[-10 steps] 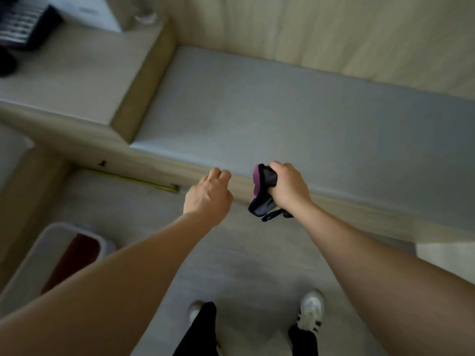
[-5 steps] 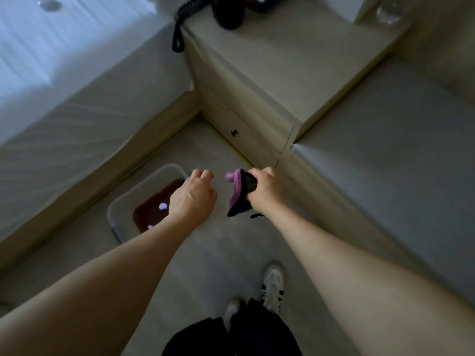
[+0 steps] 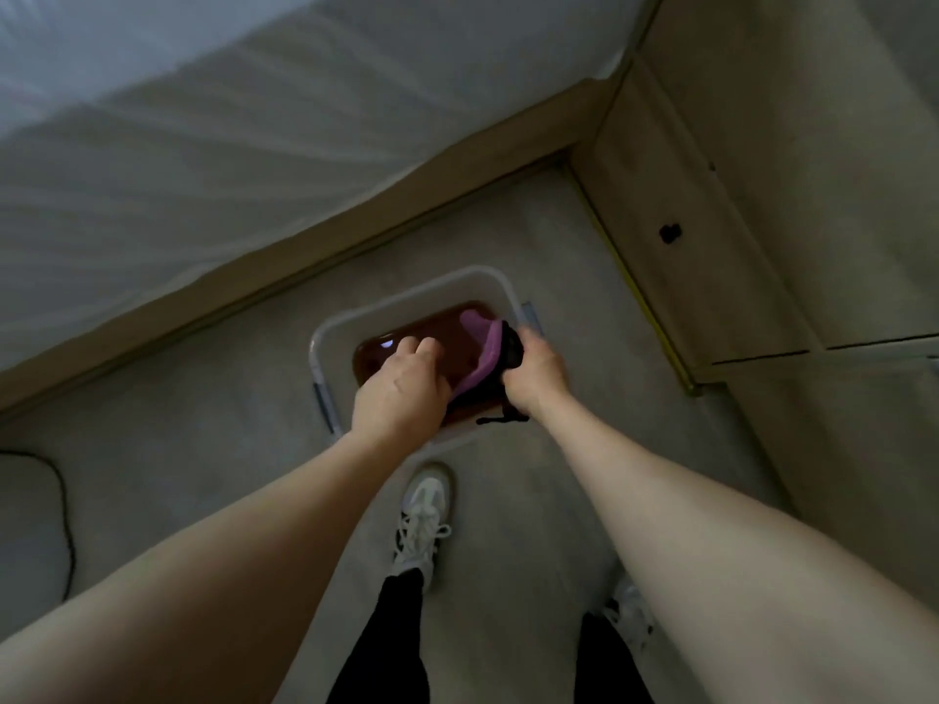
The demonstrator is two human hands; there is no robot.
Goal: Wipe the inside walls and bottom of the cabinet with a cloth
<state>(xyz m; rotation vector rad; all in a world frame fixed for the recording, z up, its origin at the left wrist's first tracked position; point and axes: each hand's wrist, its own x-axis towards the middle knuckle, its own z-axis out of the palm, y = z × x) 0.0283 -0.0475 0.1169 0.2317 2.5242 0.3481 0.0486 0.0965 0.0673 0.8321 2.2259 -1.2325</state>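
Note:
My right hand (image 3: 536,370) grips a purple and black cloth (image 3: 490,353), bunched up and held over a clear plastic tub (image 3: 325,343) on the floor. The tub holds dark reddish-brown water. My left hand (image 3: 401,391) hovers over the tub beside the cloth with its fingers loosely curled; whether it touches the cloth I cannot tell. The wooden cabinet (image 3: 711,236) stands at the right, its drawer front shut, with a small dark knob (image 3: 669,232).
A bed with white bedding (image 3: 203,144) and a wooden base fills the left and top. My white shoes (image 3: 424,520) stand on the grey floor below the tub. A black cable (image 3: 61,500) loops at the far left.
My view has swung left, from the bench to the tub. Both hands have moved over the tub, the right one carrying the cloth.

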